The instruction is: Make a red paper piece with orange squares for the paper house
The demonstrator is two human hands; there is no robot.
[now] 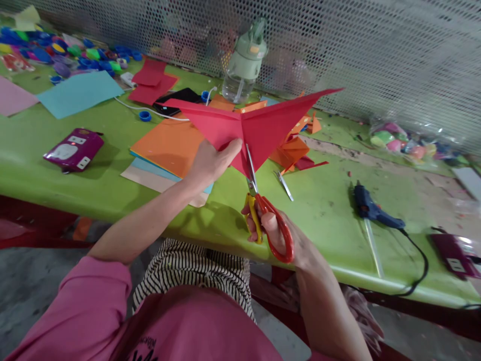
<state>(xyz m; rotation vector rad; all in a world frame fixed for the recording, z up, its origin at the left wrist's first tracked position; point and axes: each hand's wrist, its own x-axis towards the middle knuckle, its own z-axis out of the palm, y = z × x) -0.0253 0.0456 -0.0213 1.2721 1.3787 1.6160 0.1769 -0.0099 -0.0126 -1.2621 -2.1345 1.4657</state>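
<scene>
A red sheet of folded paper [268, 128], creased down its middle, is raised above the table. My left hand [216, 159] pinches it near the centre crease, thumb on top and the other fingers hidden behind. In my right hand [276, 228] is a pair of scissors [252, 186] with one red and one yellow handle loop. Their blades point away from me and lie at the paper's lower point, beside the crease. Whether the blades have cut into the paper, I cannot tell. Below the paper, to its left, lies a stack of orange paper [169, 143] with blue and pale sheets under it.
Orange folded pieces [293, 150] and tweezers [285, 186] lie right of the paper. Farther right is a glue gun [376, 208] with its cord. A water bottle [244, 65] stands against the perforated metal panel [361, 55]. A purple power socket [75, 150] sits left; colourful caps [75, 55] fill the back left.
</scene>
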